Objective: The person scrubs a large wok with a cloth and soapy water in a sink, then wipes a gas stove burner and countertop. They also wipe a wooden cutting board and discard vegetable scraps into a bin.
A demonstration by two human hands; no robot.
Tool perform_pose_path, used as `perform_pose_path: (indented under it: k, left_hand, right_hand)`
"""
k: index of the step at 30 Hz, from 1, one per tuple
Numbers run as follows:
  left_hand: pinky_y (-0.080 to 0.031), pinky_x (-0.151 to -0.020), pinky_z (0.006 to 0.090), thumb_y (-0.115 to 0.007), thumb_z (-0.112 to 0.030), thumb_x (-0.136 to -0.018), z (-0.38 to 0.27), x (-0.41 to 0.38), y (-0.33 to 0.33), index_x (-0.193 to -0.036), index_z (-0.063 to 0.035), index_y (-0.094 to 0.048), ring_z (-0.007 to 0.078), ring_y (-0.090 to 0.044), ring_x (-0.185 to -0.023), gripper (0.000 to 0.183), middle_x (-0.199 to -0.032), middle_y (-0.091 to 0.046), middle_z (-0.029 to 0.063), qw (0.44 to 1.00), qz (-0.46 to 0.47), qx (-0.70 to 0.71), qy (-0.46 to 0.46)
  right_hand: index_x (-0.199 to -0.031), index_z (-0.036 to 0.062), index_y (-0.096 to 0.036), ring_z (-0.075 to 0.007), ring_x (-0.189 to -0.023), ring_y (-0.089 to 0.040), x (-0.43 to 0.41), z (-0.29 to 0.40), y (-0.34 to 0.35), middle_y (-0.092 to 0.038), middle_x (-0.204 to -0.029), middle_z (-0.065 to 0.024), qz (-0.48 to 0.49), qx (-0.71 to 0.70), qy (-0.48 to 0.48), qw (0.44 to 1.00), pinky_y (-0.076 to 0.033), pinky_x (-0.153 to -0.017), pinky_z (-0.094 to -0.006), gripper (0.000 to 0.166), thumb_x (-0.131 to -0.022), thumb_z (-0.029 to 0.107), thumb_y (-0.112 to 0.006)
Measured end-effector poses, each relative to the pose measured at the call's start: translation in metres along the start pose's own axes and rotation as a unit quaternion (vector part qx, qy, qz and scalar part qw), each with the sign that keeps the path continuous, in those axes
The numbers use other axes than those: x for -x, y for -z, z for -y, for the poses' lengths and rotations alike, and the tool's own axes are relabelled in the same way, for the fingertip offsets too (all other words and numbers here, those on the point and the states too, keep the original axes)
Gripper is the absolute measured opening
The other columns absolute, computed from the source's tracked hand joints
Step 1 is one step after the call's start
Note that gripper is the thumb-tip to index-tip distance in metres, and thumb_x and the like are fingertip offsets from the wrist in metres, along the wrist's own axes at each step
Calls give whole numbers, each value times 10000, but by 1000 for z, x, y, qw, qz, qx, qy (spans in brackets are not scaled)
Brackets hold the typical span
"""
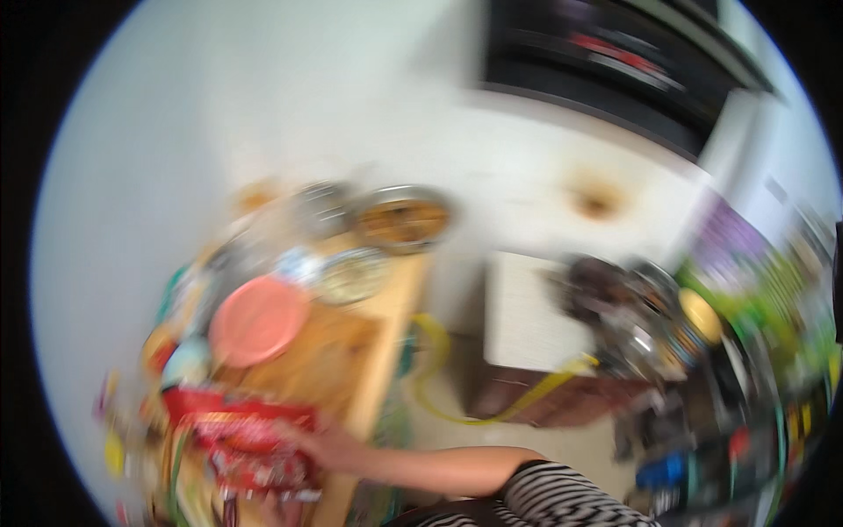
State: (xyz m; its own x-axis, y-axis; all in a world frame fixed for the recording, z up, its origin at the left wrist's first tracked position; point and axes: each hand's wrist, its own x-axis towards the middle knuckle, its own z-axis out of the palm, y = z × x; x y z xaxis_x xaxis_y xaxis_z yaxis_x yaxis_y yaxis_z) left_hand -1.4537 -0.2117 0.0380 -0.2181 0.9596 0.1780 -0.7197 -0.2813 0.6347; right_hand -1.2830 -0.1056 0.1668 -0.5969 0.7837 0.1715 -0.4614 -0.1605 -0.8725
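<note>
A red plastic food packet lies or is held over the near end of a light wooden table at the lower left. My right hand reaches in from the right, its fingers on the packet's right edge. My left hand shows partly at the bottom, just under the packet; whether it grips it is blurred. Beyond the packet are a wooden board and a pink plastic basin. The whole view is smeared by motion.
A metal pan with brown contents, a glass plate and a metal pot stand at the table's far end. A yellow hose or strap loops towards a white-topped cabinet bearing cookware. Bags and boxes crowd the far right.
</note>
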Motion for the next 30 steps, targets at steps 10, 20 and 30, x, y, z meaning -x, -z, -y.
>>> perform_pose_path:
  k: [10, 20, 30]
  left_hand:
    - [-387, -962, 433, -723, -126, -748, 182, -16, -180, -1269, -36, -443, 258, -505, -1086, 599, -1222, -525, 101, 915, 161, 188, 318]
    - [-280, -1081, 447, -705, -237, -762, 380, 119, -393, -1289, -43, -416, 275, -422, -1200, 631, -1294, -471, 93, 804, 215, 173, 526]
    - [-290, -1057, 469, -654, -180, -804, 491, 221, -533, -1326, -50, -375, 286, -403, -1234, 606, -1334, -435, 128, 629, 306, 92, 709]
  right_hand:
    - [-1134, -13, -537, -73, -835, -566, 233, 157, 124, -627, -976, -41, -144, -22, 179, 973, -467, -747, -234, 418, -958, 353, -439]
    - [-1261, 7, -412, -129, -1048, -516, 516, 187, 222, -553, -1168, -64, -453, 150, 284, 832, -410, -922, -296, 523, -820, 132, -663]
    - [-1122, 19, -551, -128, -945, -572, 694, 206, 248, -622, -1054, -46, -696, 38, 293, 655, -454, -848, -290, 328, -822, 94, -660]
